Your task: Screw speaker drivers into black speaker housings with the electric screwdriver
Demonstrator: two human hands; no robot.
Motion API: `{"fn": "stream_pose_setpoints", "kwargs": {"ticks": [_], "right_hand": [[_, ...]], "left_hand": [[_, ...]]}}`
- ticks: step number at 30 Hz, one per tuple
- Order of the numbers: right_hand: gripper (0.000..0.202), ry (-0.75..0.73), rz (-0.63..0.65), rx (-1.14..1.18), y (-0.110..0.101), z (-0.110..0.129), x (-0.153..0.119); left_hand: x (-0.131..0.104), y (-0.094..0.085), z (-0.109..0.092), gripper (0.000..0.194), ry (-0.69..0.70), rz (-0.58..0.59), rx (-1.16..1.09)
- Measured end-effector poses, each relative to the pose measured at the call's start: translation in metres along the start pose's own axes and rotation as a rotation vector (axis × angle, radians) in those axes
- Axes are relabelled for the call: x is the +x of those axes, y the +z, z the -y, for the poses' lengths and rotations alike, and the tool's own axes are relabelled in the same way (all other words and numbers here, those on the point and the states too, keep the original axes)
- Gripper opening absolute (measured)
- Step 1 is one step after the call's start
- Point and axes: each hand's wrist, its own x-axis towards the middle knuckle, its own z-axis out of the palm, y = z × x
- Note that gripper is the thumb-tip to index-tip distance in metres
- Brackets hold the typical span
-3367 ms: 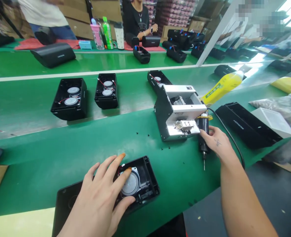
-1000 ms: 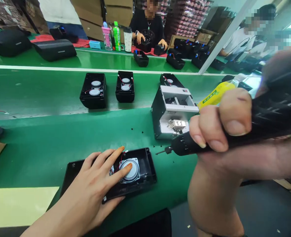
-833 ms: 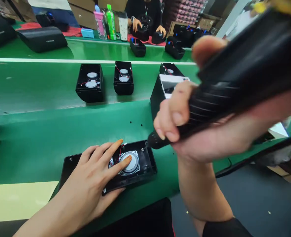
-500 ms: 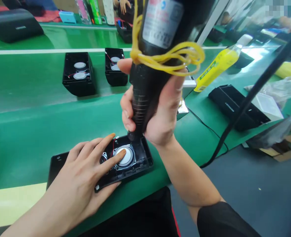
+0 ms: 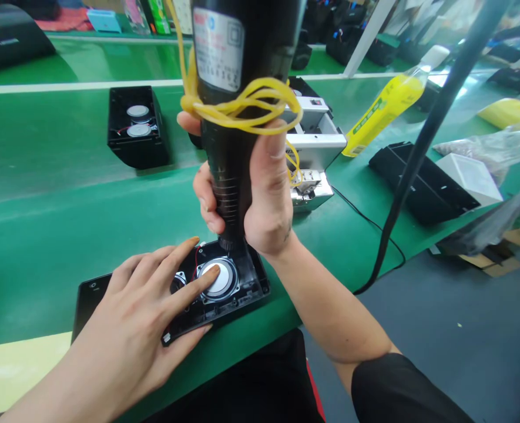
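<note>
My right hand (image 5: pixel 268 205) is wrapped round a black electric screwdriver (image 5: pixel 224 144), which points down with a label and a looped yellow cord on its body. Its tip meets the upper corner of a round speaker driver (image 5: pixel 230 288) with a white centre; the bit itself is hard to see. That driver sits inside an open black speaker housing (image 5: pixel 253 288) on the green bench. Across the housing lies my left hand (image 5: pixel 131 311), gripping it with the thumb along the near side and a finger pressing on the driver's centre. A second driver is partly hidden under this hand.
Beyond the hands stands another black housing (image 5: pixel 160 144) with drivers. A silver screw feeder (image 5: pixel 316 147) is behind the screwdriver. To the right are a yellow bottle (image 5: pixel 374 114), a black speaker case (image 5: pixel 422 182) and a thick black cable (image 5: pixel 401 211). A pale yellow sheet (image 5: pixel 22 370) lies left.
The screwdriver and my right hand have shifted left in view and stand more upright, the tip still at the driver's upper edge. My left hand keeps its hold on the housing.
</note>
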Motion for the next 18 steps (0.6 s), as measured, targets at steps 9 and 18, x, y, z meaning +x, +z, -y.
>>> {"fn": "stream_pose_setpoints", "kwargs": {"ticks": [9,18], "right_hand": [[0.056,-0.091,0.095,-0.04,0.006,-0.016,-0.004],[0.056,-0.072,0.128,0.098,0.008,-0.017,-0.012]], "left_hand": [[0.001,-0.001,0.0,0.045,0.002,0.001,-0.008],[0.002,-0.001,0.0,0.052,0.035,0.0,0.014]]}}
